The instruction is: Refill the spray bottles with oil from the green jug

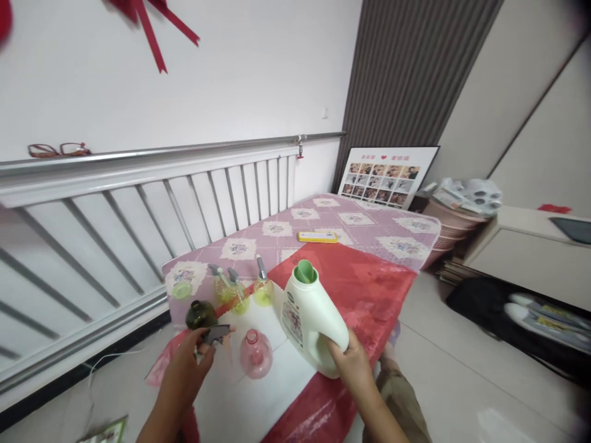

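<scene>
My right hand is wrapped round the handle of a pale green detergent jug, which leans to the left with its green spout uncapped. My left hand pinches a grey spray trigger head above the white sheet. Between the two hands stands a pink spray bottle, open at the neck. Just behind my left hand is a dark green bottle with no top on it. Farther back, a yellowish spray bottle and two similar ones, the nearer a spray bottle, carry grey trigger heads.
Red plastic and a white sheet cover part of the purple tablecloth. A yellow-edged case lies at the back, a pale green lid at the left. A radiator runs along the wall; baskets stand right.
</scene>
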`<action>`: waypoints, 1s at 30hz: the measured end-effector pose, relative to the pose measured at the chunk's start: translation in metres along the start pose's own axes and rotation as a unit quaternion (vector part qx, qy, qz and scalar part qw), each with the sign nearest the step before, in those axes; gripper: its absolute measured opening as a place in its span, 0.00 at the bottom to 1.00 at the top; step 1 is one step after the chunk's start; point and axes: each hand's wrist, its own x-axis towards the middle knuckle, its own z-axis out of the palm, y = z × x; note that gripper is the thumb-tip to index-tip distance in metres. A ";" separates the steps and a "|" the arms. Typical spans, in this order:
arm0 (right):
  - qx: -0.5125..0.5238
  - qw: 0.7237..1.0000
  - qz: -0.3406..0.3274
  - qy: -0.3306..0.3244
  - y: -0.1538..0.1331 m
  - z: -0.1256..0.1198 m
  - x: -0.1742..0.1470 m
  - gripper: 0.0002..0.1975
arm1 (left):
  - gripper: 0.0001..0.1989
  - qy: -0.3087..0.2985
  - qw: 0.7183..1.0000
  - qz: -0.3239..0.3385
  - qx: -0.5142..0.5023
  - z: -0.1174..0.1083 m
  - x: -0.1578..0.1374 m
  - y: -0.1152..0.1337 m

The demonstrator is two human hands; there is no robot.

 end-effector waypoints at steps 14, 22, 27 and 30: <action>-0.024 0.999 -0.032 0.019 -0.023 -0.043 -0.036 0.20 | 0.27 -0.026 0.815 -0.131 -0.564 0.009 -0.057 0.058; 0.153 0.951 0.029 -0.268 -0.084 0.037 -0.077 0.18 | 0.28 -0.031 0.826 -0.010 -0.563 0.037 -0.072 0.097; 0.179 0.940 0.024 -0.289 -0.120 0.051 -0.068 0.19 | 0.30 -0.031 0.858 0.015 -0.512 0.035 -0.076 0.100; 0.159 0.934 -0.028 -0.317 -0.130 0.053 -0.065 0.17 | 0.32 -0.002 0.911 0.047 -0.410 0.037 -0.077 0.093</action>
